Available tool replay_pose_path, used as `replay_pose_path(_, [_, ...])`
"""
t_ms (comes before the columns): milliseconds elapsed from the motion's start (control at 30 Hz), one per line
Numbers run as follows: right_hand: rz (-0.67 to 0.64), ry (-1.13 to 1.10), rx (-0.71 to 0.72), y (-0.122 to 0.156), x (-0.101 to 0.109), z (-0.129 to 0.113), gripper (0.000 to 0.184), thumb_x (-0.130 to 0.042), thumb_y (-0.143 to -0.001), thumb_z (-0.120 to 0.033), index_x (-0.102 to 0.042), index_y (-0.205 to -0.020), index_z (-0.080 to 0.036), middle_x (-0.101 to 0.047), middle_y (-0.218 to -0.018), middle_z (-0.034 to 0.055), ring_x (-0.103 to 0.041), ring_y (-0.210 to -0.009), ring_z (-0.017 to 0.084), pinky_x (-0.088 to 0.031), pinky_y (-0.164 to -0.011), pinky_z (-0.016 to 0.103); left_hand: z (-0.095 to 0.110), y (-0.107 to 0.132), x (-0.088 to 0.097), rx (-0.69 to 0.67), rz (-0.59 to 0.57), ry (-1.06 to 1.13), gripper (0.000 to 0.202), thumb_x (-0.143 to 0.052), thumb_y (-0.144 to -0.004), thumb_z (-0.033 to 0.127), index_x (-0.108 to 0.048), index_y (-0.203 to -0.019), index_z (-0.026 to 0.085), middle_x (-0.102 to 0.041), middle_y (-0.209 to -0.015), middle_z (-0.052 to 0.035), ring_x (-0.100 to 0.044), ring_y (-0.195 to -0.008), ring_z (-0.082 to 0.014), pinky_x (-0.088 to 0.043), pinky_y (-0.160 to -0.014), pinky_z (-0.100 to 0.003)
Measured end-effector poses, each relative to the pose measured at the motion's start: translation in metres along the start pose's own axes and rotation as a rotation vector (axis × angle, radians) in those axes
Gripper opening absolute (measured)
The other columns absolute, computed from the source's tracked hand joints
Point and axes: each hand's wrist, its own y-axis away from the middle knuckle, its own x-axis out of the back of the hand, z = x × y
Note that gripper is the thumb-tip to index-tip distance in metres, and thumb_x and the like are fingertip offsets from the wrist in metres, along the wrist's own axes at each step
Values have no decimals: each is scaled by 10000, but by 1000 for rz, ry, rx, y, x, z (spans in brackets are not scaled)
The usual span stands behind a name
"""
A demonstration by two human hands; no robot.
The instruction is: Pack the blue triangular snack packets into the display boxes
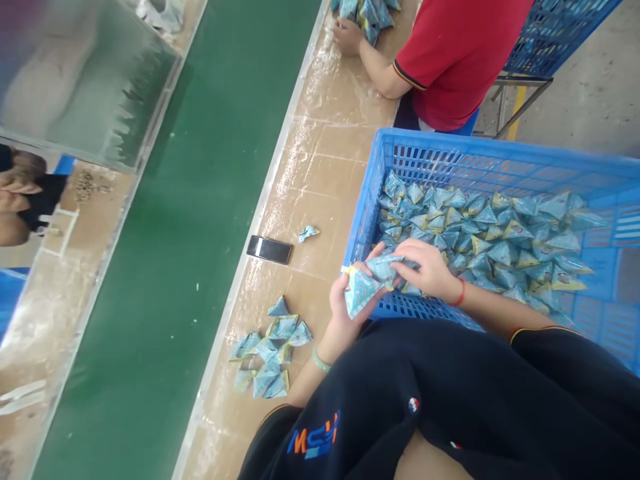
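Two light-blue pyramid-shaped packets are held together over the near left rim of the blue crate (500, 150). My left hand (343, 300), with a pale green bangle at its wrist, is wrapped round the lower packet (361, 291). Fingers of my right hand (423, 267), a red string on the wrist, pinch the upper packet (384, 269). Many more such packets (505, 253) fill much of the crate. To the left of my left forearm lies a loose pile of packets (273, 350) on the brown work surface.
A phone (270, 250) and a small crumpled packet (309, 233) lie on the brown surface (325, 173). Alongside runs a green belt (200, 173). A person in a red shirt (465, 53) sits beyond the crate, a hand at more packets (370, 17). Another person's hands (17, 193) show far left.
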Motion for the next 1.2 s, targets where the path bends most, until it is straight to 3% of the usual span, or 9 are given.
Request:
replay_pose_path(100, [46, 19, 56, 4, -4, 18, 265, -568, -978, -416, -725, -1069, -223, -722, -1031, 85, -651, -977, 228, -521, -892, 418, 13, 9, 16, -111, 56, -4, 438, -708, -710, 634, -599, -753, 212, -665, -1242, -91, -638, -1136, -328, -604, -815, -437])
replay_pose_path(167, [90, 102, -104, 10, -7, 46, 297, -496, -1004, -407, -713, -1081, -218, -706, -1073, 97, -630, -1039, 242, -496, -952, 439, 26, 18, 44, -274, 186, -120, 444, -677, -715, 650, -596, -756, 215, -665, -1205, -91, -628, -1133, -314, -596, -829, -424])
replay_pose_path(300, [-263, 309, -456, 38, -32, 111, 256, -545, -970, -319, -692, -826, -166, -672, -816, 85, -623, -831, 211, -514, -821, 365, 44, 39, 131, -554, 797, -814, 402, -670, -713, 584, -639, -810, 196, -619, -1195, -113, -575, -1208, -328, -471, -1073, -488])
replay_pose_path(400, [-435, 298, -461, 68, -61, 137, 274, -659, -929, -366, -652, -754, -156, -627, -715, 23, -589, -697, 145, -521, -718, 301, 35, 50, 192, -366, 1015, -1467, 303, -696, -727, 435, -698, -855, 160, -571, -1318, -176, -522, -1306, -370, -347, -1183, -513])
replay_pose_path(567, [-395, 349, -471, 97, -87, 146, 266, -593, -995, -417, -653, -1036, -162, -666, -985, 44, -630, -820, 124, -564, -748, 293, 7, 58, 233, 47, 960, -1874, 418, -713, -787, 463, -745, -1115, 206, -429, -1580, -172, -180, -1525, -488, -167, -1181, -715])
replay_pose_path(833, [-266, 333, -433, 76, -74, 147, 270, -613, -986, -411, -646, -1048, -150, -657, -958, 32, -630, -792, 118, -561, -708, 275, 6, 43, 213, -19, 1013, -1807, 657, -677, -821, 532, -602, -1363, 170, -289, -1661, -195, -66, -1553, -489, -98, -1174, -761])
replay_pose_path(1033, [11, 365, -534, 39, -44, 117, 310, -525, -993, -439, -635, -934, -155, -680, -879, 88, -633, -772, 191, -549, -668, 335, 26, 25, 154, -433, 1082, -1616, 463, -570, -888, 393, -602, -1284, 155, -376, -1592, -213, -224, -1535, -408, -218, -1215, -628])
replay_pose_path(1133, [251, 265, -318, 18, 8, 68, 313, -628, -922, -475, -658, -1068, -200, -710, -1046, 112, -674, -930, 251, -577, -781, 404, 24, 23, 104, -841, 848, -1277, 427, -592, -886, 467, -606, -1212, 191, -455, -1507, -189, -381, -1467, -347, -304, -1208, -536])
replay_pose_path(1200, [315, 241, -103, 7, 45, 30, 341, -728, -854, -471, -671, -1116, -261, -712, -1111, 98, -676, -1010, 279, -571, -867, 448, 16, 21, 66, -876, 548, -942, 513, -695, -813, 553, -606, -1209, 240, -453, -1513, -149, -405, -1459, -339, -355, -1189, -496])
